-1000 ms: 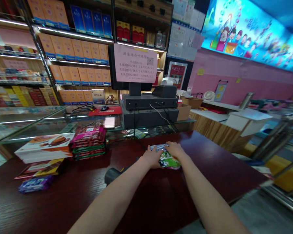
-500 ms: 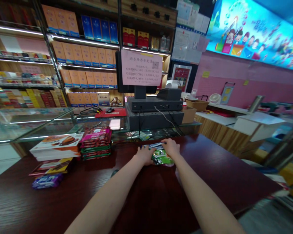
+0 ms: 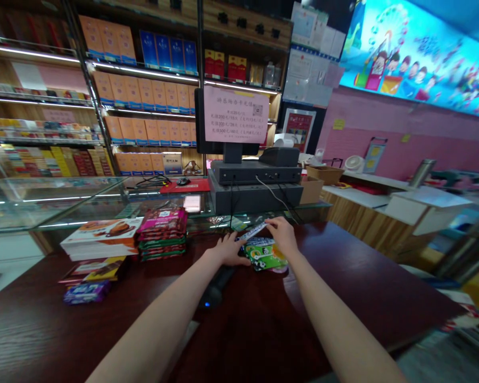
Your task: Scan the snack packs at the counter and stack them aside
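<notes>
A small pile of green and blue snack packets (image 3: 263, 256) lies on the dark red wooden counter (image 3: 343, 298). My right hand (image 3: 282, 236) pinches a thin blue-and-white packet (image 3: 252, 232) and holds it tilted just above the pile. My left hand (image 3: 229, 250) rests on the counter at the pile's left edge, fingers closed against the packets. A black handheld scanner (image 3: 215, 287) lies under my left forearm, with a small blue light showing.
Stacks of flat snack boxes (image 3: 104, 242) and red-green packets (image 3: 162, 234) sit at the counter's left, with purple bars (image 3: 87, 291) nearer. A cash register with a pink notice (image 3: 239, 159) stands on the glass case (image 3: 43, 202) behind. Shelves of boxes line the back wall.
My right hand has lifted a thin blue-and-white packet off the top of the pile. The left hand slid a little left. The camera view shifted slightly left, revealing the scanner.
</notes>
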Motion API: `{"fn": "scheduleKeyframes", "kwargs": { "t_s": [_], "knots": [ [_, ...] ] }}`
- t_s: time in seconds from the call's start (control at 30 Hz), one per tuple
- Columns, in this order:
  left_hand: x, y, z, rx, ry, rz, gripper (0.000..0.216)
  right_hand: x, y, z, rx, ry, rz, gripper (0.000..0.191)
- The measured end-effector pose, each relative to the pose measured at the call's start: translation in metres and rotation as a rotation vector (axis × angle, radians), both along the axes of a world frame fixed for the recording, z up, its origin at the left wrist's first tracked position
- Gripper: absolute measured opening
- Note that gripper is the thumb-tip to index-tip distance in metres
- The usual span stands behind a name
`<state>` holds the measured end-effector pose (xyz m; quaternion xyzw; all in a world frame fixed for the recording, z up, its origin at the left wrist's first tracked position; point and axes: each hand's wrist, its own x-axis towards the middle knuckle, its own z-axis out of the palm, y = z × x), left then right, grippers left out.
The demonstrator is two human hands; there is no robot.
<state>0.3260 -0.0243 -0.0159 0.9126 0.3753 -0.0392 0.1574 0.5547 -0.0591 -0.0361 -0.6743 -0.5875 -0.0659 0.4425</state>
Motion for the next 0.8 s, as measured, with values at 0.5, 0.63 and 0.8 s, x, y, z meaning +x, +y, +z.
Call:
{"fn": "scheduleKeyframes", "kwargs": {
  "t_s": [0.5,0.63,0.8],
  "knots": [
    [-0.042,0.001,0.011,0.174,-0.334,0.031,0.050,-0.053,-0.010,0.032,0.210,0.220,0.073,0.025],
    [-0.052,-0.005,0.010,0.158,-0.411,0.078,0.053,-0.076,-0.006,0.031,0.237,0.289,0.118,0.025],
    [-0.073,-0.008,0.005,0.177,-0.517,0.149,0.045,-0.096,-0.004,0.025,0.228,0.340,0.149,0.027]
  ]
}}
